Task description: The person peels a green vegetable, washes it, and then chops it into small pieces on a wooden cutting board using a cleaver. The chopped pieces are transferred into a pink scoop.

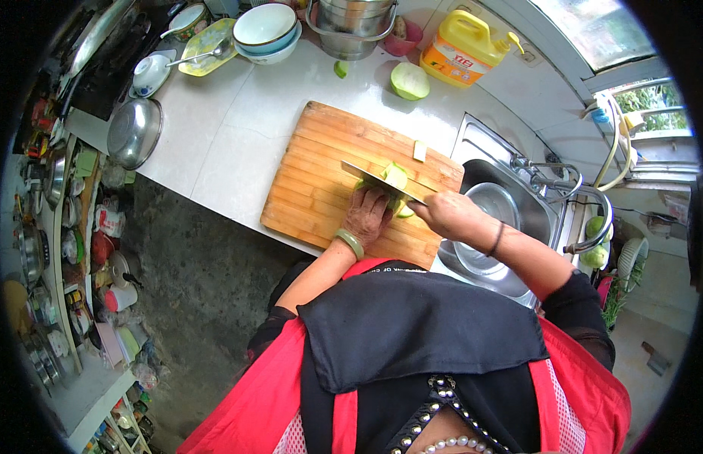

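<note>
My right hand [451,215] grips the handle of a kitchen knife [365,175], whose blade points away to the left over the wooden cutting board [312,164]. Under the bent fingers of my left hand [365,214], a piece of pale green gourd is pinned to the board, mostly hidden by hand and blade. Cut gourd pieces [394,175] lie just beyond the blade, and a small one [405,212] sits near the knife handle. Farther off, a pale rectangular piece [419,151] rests alone on the board.
Right of the board is a steel sink [482,170] holding a clear basin [493,207], with a curved faucet [598,210]. Behind stand a yellow detergent jug [465,48], a cut gourd half [410,80], a metal pail [351,28] and stacked bowls [266,28]. An overturned metal bowl [134,133] sits left.
</note>
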A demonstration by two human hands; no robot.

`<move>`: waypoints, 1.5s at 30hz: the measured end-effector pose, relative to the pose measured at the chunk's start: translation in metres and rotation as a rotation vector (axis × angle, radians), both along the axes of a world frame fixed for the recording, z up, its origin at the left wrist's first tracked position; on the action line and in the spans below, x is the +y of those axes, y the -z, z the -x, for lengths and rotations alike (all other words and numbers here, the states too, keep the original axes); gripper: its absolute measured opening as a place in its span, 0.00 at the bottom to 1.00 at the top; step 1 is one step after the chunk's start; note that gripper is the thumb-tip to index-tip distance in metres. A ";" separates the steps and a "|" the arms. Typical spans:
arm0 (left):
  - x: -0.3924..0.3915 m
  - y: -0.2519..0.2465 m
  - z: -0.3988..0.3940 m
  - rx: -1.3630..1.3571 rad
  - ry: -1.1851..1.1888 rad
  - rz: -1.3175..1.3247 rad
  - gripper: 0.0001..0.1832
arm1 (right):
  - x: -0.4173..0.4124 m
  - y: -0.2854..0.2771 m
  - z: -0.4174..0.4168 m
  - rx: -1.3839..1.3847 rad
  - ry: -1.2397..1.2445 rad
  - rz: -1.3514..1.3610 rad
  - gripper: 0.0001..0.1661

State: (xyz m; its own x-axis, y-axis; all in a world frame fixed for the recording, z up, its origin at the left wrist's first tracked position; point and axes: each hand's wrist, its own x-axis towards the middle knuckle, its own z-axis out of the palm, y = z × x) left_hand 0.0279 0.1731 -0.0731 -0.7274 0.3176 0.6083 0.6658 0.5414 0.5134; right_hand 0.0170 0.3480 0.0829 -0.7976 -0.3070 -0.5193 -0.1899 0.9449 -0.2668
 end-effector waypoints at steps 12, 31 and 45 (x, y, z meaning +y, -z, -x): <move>-0.007 -0.003 -0.002 0.013 0.022 0.001 0.17 | -0.007 0.009 0.000 0.159 -0.001 0.097 0.31; -0.004 0.008 -0.007 -0.024 0.025 0.087 0.18 | -0.006 0.045 0.000 0.141 -0.048 0.055 0.30; -0.006 -0.001 -0.009 -0.012 0.030 0.000 0.20 | -0.009 0.042 -0.007 0.223 0.020 0.100 0.30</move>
